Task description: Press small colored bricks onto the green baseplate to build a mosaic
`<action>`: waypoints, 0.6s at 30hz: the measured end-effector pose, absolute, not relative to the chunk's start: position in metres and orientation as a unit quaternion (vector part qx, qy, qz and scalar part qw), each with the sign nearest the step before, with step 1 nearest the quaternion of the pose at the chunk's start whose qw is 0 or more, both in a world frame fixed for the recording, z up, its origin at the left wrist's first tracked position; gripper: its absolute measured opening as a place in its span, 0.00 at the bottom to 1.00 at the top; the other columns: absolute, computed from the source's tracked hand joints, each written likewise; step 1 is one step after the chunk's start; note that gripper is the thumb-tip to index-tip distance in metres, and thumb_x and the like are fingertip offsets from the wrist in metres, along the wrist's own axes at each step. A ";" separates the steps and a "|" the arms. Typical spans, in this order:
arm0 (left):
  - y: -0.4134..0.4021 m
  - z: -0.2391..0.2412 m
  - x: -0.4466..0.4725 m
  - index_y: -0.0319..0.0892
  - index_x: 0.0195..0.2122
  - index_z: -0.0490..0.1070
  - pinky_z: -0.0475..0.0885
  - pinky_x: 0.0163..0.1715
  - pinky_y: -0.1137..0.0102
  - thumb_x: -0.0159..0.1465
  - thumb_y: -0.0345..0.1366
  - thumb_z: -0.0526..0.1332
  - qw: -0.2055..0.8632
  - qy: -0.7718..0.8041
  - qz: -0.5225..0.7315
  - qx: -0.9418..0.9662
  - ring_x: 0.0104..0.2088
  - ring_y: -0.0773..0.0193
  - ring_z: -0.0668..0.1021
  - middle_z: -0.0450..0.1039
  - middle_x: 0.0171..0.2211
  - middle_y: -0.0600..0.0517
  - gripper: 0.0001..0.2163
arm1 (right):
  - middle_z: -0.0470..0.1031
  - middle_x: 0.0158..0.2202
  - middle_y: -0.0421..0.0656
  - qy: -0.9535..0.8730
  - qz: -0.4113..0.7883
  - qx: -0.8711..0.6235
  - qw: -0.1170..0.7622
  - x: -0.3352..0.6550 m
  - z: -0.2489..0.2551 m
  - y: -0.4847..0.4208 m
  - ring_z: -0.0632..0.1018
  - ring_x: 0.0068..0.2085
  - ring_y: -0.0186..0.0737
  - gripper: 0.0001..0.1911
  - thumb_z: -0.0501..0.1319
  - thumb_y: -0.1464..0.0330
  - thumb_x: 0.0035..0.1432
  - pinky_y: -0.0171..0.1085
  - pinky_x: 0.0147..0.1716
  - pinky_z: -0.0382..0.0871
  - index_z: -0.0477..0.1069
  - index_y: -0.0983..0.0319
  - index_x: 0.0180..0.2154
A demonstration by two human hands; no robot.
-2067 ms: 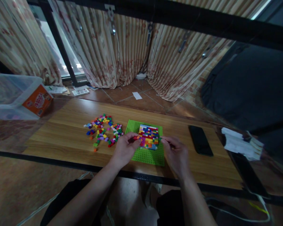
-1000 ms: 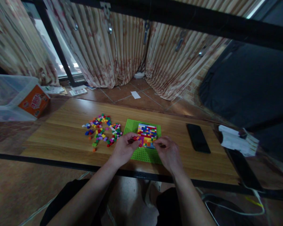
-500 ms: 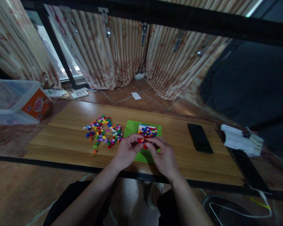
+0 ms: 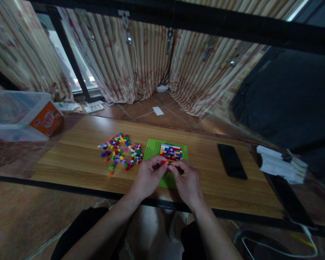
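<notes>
Between the fingertips of my left hand (image 4: 151, 174) and my right hand (image 4: 186, 180) are small toy bricks (image 4: 167, 163), red with bits of orange and blue. Both hands are closed in a pinch and meet over the near part of a green baseplate (image 4: 153, 146). Just beyond the fingers, a block of multicoloured bricks (image 4: 171, 151) is built up in rows on that plate. Fingers and palms hide part of the plate and of the held bricks. A loose pile of coloured bricks (image 4: 121, 151) lies left of the plate.
A black phone (image 4: 232, 161) lies on the wooden table (image 4: 78, 155), right of the plate. White papers (image 4: 278, 162) and another dark device (image 4: 289, 202) with a white cable are at the far right. A clear plastic bin (image 4: 18, 112) stands at the far left. Curtains hang behind.
The whole view has shifted slightly right. My hands stay together over the baseplate, and the held bricks look a little tilted compared with before.
</notes>
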State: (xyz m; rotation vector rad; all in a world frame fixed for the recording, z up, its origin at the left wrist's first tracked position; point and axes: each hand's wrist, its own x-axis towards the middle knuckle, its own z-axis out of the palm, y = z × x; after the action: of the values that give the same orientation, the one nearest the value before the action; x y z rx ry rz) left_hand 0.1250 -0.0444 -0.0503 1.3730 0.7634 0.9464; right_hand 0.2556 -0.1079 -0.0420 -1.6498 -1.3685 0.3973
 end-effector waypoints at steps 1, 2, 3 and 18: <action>-0.044 -0.051 0.125 0.40 0.33 0.76 0.71 0.36 0.73 0.61 0.32 0.63 0.611 0.332 0.411 0.589 0.32 0.67 0.76 0.76 0.30 0.53 0.03 | 0.75 0.31 0.40 -0.559 0.151 -0.672 0.462 0.255 -0.043 -0.108 0.75 0.34 0.39 0.09 0.61 0.65 0.62 0.37 0.35 0.66 0.76 0.59 0.31; -0.044 -0.052 0.125 0.40 0.33 0.76 0.71 0.36 0.73 0.60 0.32 0.63 0.614 0.334 0.413 0.584 0.32 0.67 0.76 0.76 0.30 0.53 0.03 | 0.74 0.30 0.40 -0.562 0.143 -0.670 0.463 0.255 -0.043 -0.108 0.75 0.33 0.39 0.09 0.61 0.64 0.62 0.37 0.35 0.66 0.76 0.59 0.31; -0.043 -0.052 0.125 0.40 0.33 0.76 0.71 0.35 0.73 0.60 0.32 0.64 0.616 0.335 0.412 0.582 0.32 0.67 0.76 0.76 0.30 0.53 0.03 | 0.75 0.30 0.40 -0.565 0.141 -0.668 0.464 0.256 -0.043 -0.108 0.75 0.34 0.39 0.09 0.61 0.64 0.62 0.37 0.35 0.66 0.76 0.59 0.31; -0.036 -0.052 0.117 0.40 0.34 0.76 0.67 0.28 0.73 0.60 0.33 0.62 0.574 0.400 0.379 0.605 0.27 0.66 0.74 0.75 0.27 0.54 0.04 | 0.77 0.38 0.45 -0.576 0.097 -0.699 0.412 0.291 -0.050 -0.109 0.77 0.41 0.44 0.12 0.59 0.61 0.62 0.44 0.43 0.71 0.80 0.58 0.35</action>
State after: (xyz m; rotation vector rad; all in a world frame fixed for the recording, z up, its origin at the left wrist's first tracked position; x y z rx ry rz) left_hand 0.1174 -0.0357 -0.0519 1.4183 0.9377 0.8875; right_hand 0.2911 -0.1091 -0.0496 -1.7584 -1.4499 0.2432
